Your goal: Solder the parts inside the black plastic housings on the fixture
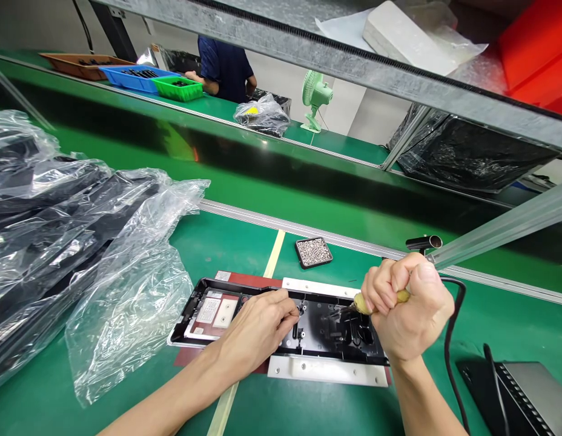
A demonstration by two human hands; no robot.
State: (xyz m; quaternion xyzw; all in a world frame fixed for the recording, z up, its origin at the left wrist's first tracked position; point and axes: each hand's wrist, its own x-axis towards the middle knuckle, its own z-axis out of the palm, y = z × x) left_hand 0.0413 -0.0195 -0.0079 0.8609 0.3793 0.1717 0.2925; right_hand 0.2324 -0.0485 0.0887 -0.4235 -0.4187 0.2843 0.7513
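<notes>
A long black plastic housing lies in a fixture with white rails on a dark red board. Over its middle, my left hand is bent down with the fingers together; whatever the fingertips hold is hidden. My right hand makes a fist around the yellow handle of a tool, whose thin tip points left into the right part of the housing. Beyond the housing sits a small black tray full of tiny silvery parts.
Plastic-wrapped black parts cover the left side. A metal tube holder, a black cable and a black-grey device are at right. A metal shelf crosses above. A person is behind, near coloured bins.
</notes>
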